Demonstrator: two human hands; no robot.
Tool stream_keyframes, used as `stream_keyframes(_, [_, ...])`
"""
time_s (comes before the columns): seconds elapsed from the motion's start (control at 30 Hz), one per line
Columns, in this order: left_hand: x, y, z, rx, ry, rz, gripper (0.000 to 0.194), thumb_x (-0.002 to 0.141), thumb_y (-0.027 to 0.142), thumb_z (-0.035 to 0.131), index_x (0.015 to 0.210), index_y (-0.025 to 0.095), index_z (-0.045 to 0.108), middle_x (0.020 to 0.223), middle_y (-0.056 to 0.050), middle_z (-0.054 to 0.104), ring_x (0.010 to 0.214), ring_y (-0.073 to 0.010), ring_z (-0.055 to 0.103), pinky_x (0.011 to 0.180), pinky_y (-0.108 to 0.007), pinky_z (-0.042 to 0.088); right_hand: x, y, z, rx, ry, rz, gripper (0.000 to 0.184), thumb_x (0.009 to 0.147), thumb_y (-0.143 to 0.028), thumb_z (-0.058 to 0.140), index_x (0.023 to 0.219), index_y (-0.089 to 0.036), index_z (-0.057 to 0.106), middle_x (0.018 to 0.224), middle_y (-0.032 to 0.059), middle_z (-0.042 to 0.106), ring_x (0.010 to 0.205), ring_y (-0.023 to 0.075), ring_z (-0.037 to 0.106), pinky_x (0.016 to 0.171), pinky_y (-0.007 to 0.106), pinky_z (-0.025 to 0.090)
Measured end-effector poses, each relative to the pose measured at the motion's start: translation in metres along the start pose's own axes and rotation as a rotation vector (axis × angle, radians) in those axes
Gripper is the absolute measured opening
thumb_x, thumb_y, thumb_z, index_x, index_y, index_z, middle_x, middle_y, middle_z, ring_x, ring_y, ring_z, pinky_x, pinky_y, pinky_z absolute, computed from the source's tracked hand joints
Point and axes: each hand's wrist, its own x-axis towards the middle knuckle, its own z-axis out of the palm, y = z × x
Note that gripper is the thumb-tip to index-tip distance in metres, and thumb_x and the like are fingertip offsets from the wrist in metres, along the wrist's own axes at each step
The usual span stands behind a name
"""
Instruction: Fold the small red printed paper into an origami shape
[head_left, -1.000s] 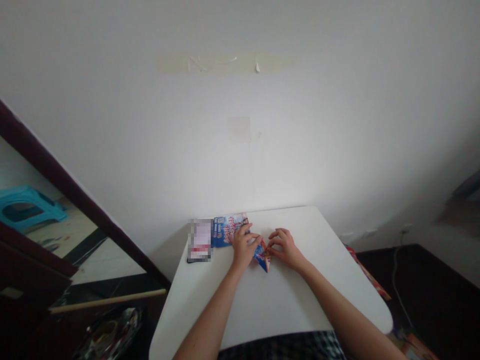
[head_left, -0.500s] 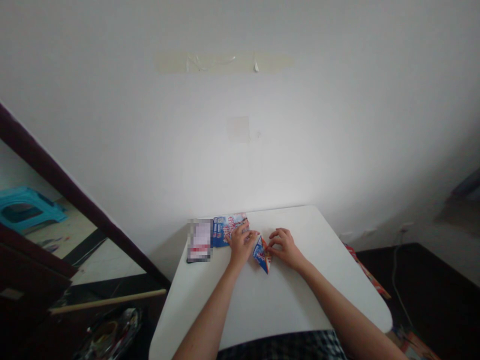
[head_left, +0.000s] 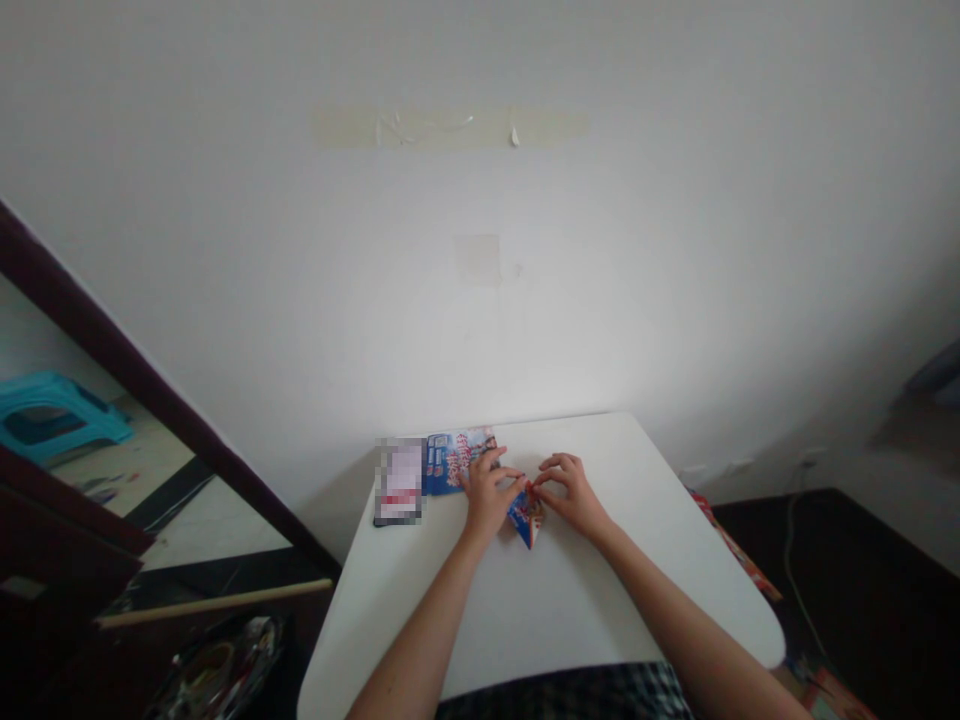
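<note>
A small folded piece of printed paper, blue with red and white, comes to a point toward me on the white table. My left hand pinches its upper left edge between thumb and finger, the other fingers spread. From the right, my right hand has thumb and forefinger closed on its upper right edge. The fingertips of both hands nearly meet at its top and hide part of it. Behind my left hand lies a flat blue printed leaflet, partly covered by the fingers.
A phone-like flat object with a blurred-out face lies at the table's back left. The white wall meets the table's far edge. On the left are a wooden stick, a dark bag and a blue stool.
My left hand has moved slightly right and down, onto the folded paper's upper edge. The paper has turned a little and its top is more covered; my right hand stays nearly in place.
</note>
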Motion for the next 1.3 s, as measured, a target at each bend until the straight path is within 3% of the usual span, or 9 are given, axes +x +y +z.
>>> stream_keyframes(0.2, [-0.002,0.003,0.002,0.008,-0.005,-0.002,0.005,0.077,0.035,0.076,0.077,0.031,0.079,0.132,-0.002,0.063,0.129,-0.0272,0.049,0.114,-0.057,0.032,0.002,-0.005,0.003,-0.011,0.043,-0.004,0.006,0.086,-0.031,0.067,0.084,-0.026,0.071,0.108,0.0074,0.063,0.120,0.0274,0.047,0.103,0.049,0.043])
stream_keyframes(0.43, [0.002,0.000,-0.003,-0.037,0.053,-0.007,0.005,0.078,0.031,0.074,0.078,0.029,0.079,0.131,-0.003,0.064,0.125,-0.0248,0.054,0.113,-0.051,0.036,0.000,0.001,0.007,-0.068,0.013,-0.036,0.004,0.083,-0.023,0.070,0.080,-0.026,0.070,0.107,0.0067,0.065,0.119,0.0278,0.047,0.102,0.050,0.042])
stream_keyframes(0.93, [0.003,-0.002,-0.004,-0.009,0.108,-0.021,0.010,0.082,0.035,0.069,0.082,0.030,0.078,0.130,-0.002,0.065,0.124,-0.0253,0.055,0.112,-0.051,0.036,0.000,0.000,0.003,-0.110,-0.052,-0.045,0.007,0.081,-0.019,0.070,0.077,-0.025,0.071,0.106,0.0064,0.066,0.121,0.0287,0.045,0.102,0.050,0.042])
stream_keyframes(1.13, [0.004,-0.003,-0.004,0.004,0.120,0.030,0.010,0.083,0.033,0.068,0.081,0.027,0.077,0.126,-0.004,0.068,0.120,-0.0238,0.058,0.110,-0.049,0.038,-0.002,-0.001,0.003,-0.119,-0.034,-0.095,0.009,0.085,-0.018,0.064,0.081,-0.024,0.070,0.106,0.0067,0.065,0.120,0.0274,0.046,0.101,0.049,0.043])
stream_keyframes(1.3, [0.004,-0.004,-0.007,0.031,0.120,0.016,0.011,0.084,0.035,0.068,0.088,0.030,0.077,0.124,-0.002,0.068,0.121,-0.0229,0.057,0.112,-0.050,0.035,-0.002,0.006,0.003,-0.172,0.029,-0.045,0.015,0.085,-0.012,0.060,0.082,-0.023,0.070,0.105,0.0074,0.065,0.119,0.0277,0.045,0.101,0.048,0.042])
